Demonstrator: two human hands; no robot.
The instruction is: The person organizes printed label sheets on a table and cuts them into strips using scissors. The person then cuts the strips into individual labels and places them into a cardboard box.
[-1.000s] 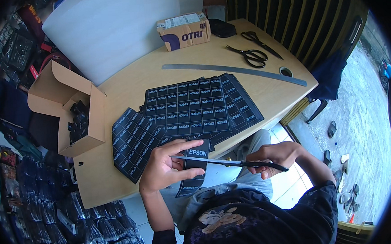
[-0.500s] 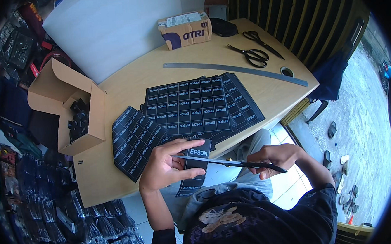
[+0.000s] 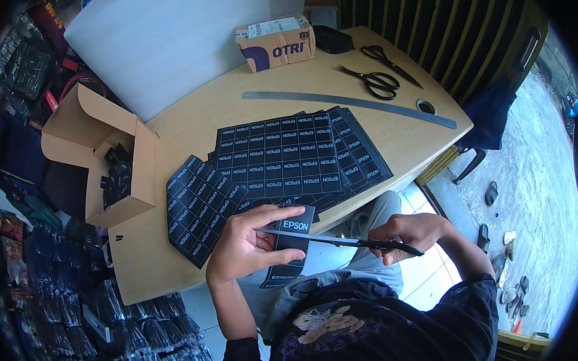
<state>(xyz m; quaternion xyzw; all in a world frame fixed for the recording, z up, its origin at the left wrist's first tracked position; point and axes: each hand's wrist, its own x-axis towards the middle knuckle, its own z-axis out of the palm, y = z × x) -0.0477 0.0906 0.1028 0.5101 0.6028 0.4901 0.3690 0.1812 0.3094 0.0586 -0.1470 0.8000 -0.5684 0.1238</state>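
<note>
Just off the near edge of the table, my left hand [image 3: 235, 248] pinches a narrow black strip of printed labels [image 3: 300, 218] between thumb and fingers. White lettering marks the strip, whose lower end hangs over my lap. My right hand [image 3: 410, 232] is wrapped round the handles of a pair of black-handled scissors [image 3: 337, 240]. Their blades lie across the strip, between my left thumb and forefinger, and look nearly closed. Beyond my hands lies a stack of black label sheets [image 3: 277, 151] with a printed grid. Another black sheet [image 3: 197, 207] rests at an angle to its left.
Two more pairs of scissors, black shears [image 3: 376, 82] and longer shears [image 3: 391, 66], lie far right by a steel ruler [image 3: 350, 102] and a tape roll [image 3: 425, 106]. A taped carton [image 3: 277, 54] stands at the back. An open cardboard box [image 3: 142, 170] holds black items at left.
Almost nothing differs. The strip and the scissors have shifted very slightly to the right; both hands keep their hold.
</note>
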